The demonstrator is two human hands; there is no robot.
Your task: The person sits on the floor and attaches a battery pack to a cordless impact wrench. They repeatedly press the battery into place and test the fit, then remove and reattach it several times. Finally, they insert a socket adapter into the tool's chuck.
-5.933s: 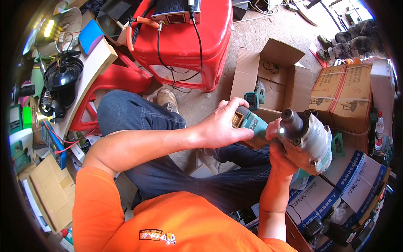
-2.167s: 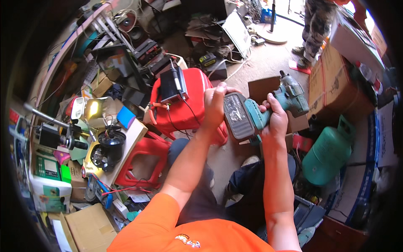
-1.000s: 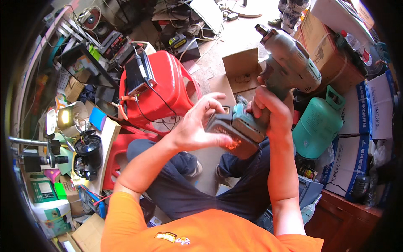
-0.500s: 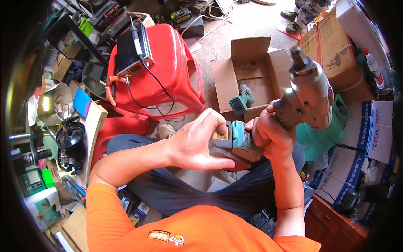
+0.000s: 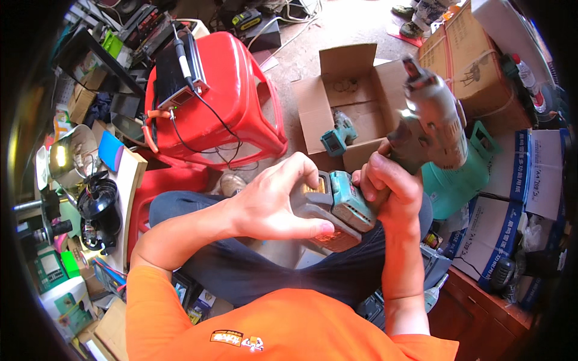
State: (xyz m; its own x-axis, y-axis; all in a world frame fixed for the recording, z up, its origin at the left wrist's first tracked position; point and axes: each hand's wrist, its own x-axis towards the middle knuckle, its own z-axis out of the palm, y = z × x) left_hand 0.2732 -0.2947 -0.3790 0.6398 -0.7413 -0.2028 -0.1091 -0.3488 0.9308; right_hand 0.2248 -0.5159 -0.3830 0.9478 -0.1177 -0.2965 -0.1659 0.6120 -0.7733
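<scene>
In my right hand (image 5: 391,186) is the handle of a worn teal-and-grey cordless impact wrench (image 5: 430,123), its square drive pointing up and away. My fingers wrap round the grip below a small lit lamp. At the foot of the handle sits a battery pack (image 5: 334,231), dark with a yellowish patch, against the tool's teal base (image 5: 352,201). My left hand (image 5: 277,201) is closed round the battery, thumb along its near side and fingers over its far side. The palm hides part of the pack.
Ahead, an open cardboard box (image 5: 310,114) holds another teal power tool (image 5: 340,135). A red plastic stool (image 5: 226,66) to the left carries a black soldering station (image 5: 180,81) with cables. A teal container (image 5: 454,189) and stacked cartons (image 5: 500,234) stand on the right.
The wrench has tilted slightly, its head shifting left and a little down. Both hands keep their grip, and the battery's near side shows more. The whole view has shifted slightly.
</scene>
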